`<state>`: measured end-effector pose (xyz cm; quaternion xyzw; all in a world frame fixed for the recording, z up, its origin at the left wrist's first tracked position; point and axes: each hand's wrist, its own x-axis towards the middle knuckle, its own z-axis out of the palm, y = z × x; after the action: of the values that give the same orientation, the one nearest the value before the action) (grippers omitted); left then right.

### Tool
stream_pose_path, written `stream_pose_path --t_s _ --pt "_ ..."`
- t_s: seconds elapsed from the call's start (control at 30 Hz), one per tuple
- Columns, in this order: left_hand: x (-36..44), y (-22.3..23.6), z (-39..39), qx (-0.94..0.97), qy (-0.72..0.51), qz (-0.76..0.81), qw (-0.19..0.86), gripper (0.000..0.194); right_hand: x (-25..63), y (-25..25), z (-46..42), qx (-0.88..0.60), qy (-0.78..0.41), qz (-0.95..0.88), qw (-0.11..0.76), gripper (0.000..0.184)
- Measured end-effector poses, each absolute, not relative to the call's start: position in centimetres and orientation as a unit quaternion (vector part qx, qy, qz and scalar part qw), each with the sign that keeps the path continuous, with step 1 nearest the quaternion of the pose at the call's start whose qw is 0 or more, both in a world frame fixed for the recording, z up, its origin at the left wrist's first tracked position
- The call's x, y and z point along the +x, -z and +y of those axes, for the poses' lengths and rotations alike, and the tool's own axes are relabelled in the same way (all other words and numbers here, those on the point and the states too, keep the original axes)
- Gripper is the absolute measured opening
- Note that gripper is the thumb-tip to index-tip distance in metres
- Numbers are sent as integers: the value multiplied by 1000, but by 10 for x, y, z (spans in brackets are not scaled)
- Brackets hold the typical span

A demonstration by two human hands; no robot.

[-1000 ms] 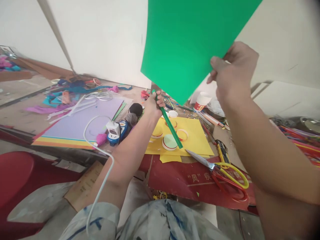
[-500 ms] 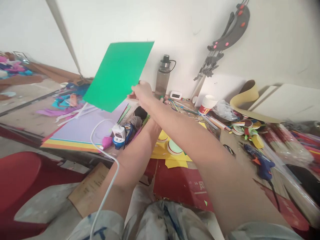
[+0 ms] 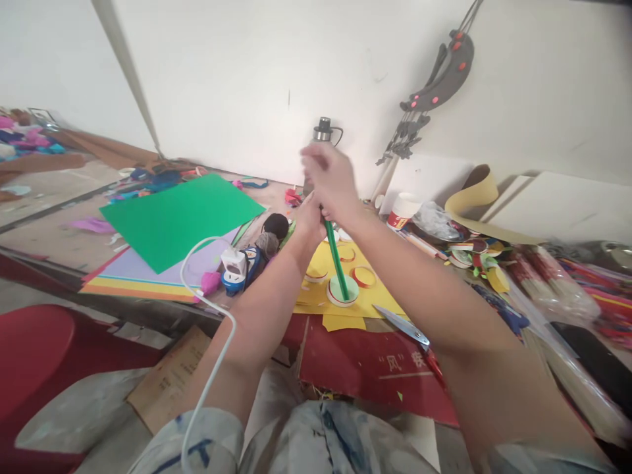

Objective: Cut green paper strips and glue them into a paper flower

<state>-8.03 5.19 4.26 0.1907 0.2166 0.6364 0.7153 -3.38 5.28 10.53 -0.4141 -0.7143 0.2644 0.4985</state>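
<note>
A narrow green paper strip (image 3: 336, 260) slants down from my left hand (image 3: 309, 216), whose closed fingers grip its upper end. Just above and touching it is my right hand (image 3: 336, 183), blurred, with its fingers bent; what they hold, if anything, cannot be made out. The strip's lower end overlaps a round, pale green piece with a red and white rim (image 3: 351, 289), lying on yellow paper (image 3: 316, 308). Other rings, one of them orange-yellow (image 3: 364, 277), lie around it. Scissors (image 3: 402, 322) with red handles rest beside my right forearm.
A large green sheet (image 3: 182, 217) lies over a stack of coloured paper (image 3: 148, 280) at left. A white cable (image 3: 217, 368) runs across my left forearm from a plug (image 3: 234, 263). A bottle (image 3: 323, 128), a paper cup (image 3: 403, 210) and a glue gun (image 3: 508, 313) are also there.
The green sheet has left my right hand and now lies on the paper stack. My right hand has moved right to my left hand. The strip and scissors have come into sight.
</note>
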Motion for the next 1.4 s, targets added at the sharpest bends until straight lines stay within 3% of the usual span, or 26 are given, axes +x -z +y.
stream_pose_path --t_s 0.23,0.5,0.77,0.9,1.07,1.2,1.4 --pt "-72 -93 3 275 -598 163 735 15 93 -62 -2 -423 -199 -629 621 43" --pt "-63 -95 -15 371 -560 221 708 15 106 -71 -22 -416 -211 -659 591 55" --pt "-64 -91 -5 336 -586 224 702 11 106 -67 10 -451 -203 -654 573 25" --pt "-70 -92 -1 300 -609 223 699 11 118 -70 -25 -475 -146 -732 467 19" --pt "-75 -92 4 300 -617 219 694 12 164 -42 -112 -548 -115 -808 182 18" --pt "-74 -92 5 316 -605 227 694 15 189 -6 -162 -594 -114 -792 80 16" --pt "-72 -94 5 287 -574 253 724 19 190 13 -167 -600 -78 -795 46 12"
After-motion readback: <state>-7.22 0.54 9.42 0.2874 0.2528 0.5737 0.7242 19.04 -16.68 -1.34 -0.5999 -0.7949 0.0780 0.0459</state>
